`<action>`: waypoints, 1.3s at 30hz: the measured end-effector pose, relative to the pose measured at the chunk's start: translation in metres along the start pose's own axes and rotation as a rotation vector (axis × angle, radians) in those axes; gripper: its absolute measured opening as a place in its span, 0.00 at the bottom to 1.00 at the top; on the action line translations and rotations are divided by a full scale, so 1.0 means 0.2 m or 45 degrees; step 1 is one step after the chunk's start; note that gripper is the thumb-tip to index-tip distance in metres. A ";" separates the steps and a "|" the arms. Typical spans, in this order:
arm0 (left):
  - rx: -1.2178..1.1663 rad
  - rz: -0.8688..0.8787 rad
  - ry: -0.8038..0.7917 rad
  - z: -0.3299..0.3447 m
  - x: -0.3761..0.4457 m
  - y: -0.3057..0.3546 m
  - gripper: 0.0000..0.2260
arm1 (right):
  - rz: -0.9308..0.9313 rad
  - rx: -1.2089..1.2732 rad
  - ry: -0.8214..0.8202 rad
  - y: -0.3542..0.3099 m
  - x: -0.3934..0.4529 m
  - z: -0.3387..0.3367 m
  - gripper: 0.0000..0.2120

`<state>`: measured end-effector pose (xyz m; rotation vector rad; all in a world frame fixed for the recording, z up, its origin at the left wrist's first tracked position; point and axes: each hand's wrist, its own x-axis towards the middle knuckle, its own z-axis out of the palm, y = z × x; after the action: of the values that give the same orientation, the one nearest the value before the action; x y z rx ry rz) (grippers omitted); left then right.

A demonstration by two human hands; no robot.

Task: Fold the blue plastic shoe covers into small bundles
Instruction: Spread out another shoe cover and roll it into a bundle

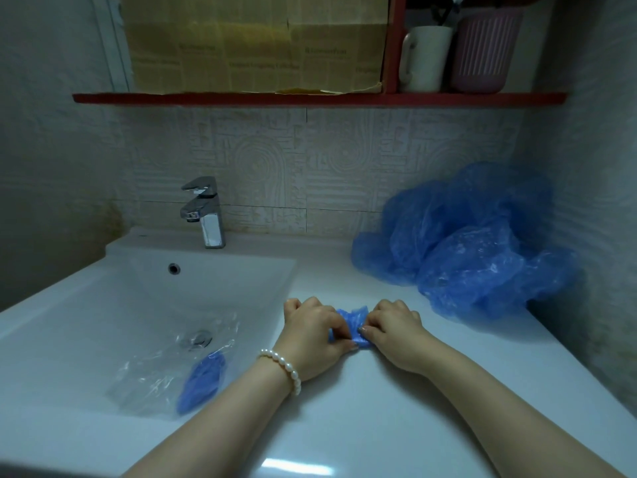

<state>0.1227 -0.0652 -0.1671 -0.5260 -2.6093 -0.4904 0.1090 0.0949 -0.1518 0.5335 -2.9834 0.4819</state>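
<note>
A small crumpled blue shoe cover (351,322) lies on the white counter (362,408) between my two hands. My left hand (312,336), with a pearl bracelet on its wrist, pinches the cover's left side with curled fingers. My right hand (396,327) pinches its right side the same way. A loose heap of unfolded blue shoe covers (465,246) sits in the back right corner of the counter. Inside the sink, a clear plastic bag (162,370) holds a folded blue bundle (201,381).
The white sink basin (103,305) fills the left side, with a chrome tap (205,210) behind it. A red shelf (310,98) above carries a white mug (425,58) and a pink cup (486,51). A wall closes off the right.
</note>
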 end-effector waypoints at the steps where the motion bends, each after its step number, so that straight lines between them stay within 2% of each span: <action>1: -0.007 -0.017 -0.017 0.00 0.00 0.00 0.09 | -0.003 0.023 0.035 0.01 -0.01 0.00 0.10; 3: -0.023 -0.066 -0.057 0.00 0.01 0.00 0.08 | -0.026 0.145 0.081 0.03 -0.02 -0.01 0.06; 5: -0.053 -0.107 -0.100 0.01 0.02 0.00 0.08 | -0.054 0.261 0.052 0.05 -0.04 -0.04 0.07; 7: -0.076 -0.132 -0.104 0.01 0.02 0.00 0.08 | -0.062 0.234 0.028 0.06 -0.05 -0.05 0.08; 10: -0.087 -0.138 -0.001 0.02 0.01 -0.01 0.08 | -0.072 0.135 0.030 0.03 -0.02 -0.05 0.05; 13: -0.001 -0.073 -0.009 0.01 0.01 -0.01 0.11 | -0.015 0.090 -0.044 0.01 -0.01 -0.04 0.13; 15: -0.015 -0.095 -0.057 0.01 0.01 -0.01 0.10 | 0.009 0.061 -0.048 0.00 -0.01 -0.03 0.16; 20: -0.100 -0.197 -0.126 0.02 0.03 -0.02 0.09 | -0.088 0.186 0.150 0.03 -0.04 -0.04 0.05; 23: -0.157 -0.262 -0.152 0.01 0.04 -0.02 0.08 | -0.137 0.141 0.107 0.05 -0.04 -0.06 0.06; 26: -0.222 -0.290 -0.051 0.01 0.03 -0.02 0.06 | -0.132 0.053 0.088 0.03 -0.02 -0.04 0.08; 28: -0.174 -0.234 0.002 0.01 0.02 -0.02 0.09 | -0.096 0.083 0.029 0.03 0.00 -0.02 0.07; 31: -0.119 -0.157 -0.041 0.02 0.01 -0.02 0.08 | -0.058 0.120 -0.048 0.03 0.01 -0.01 0.05; 36: -0.238 -0.266 -0.142 0.01 0.04 -0.02 0.06 | -0.126 0.177 0.093 0.03 -0.03 -0.01 0.06; 39: -0.289 -0.326 -0.160 0.00 0.04 -0.02 0.05 | -0.126 0.189 0.066 0.04 -0.03 -0.02 0.06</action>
<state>0.1148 -0.0659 -0.1635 -0.3008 -2.7736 -0.8693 0.1121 0.1056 -0.1513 0.6667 -2.8706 0.7008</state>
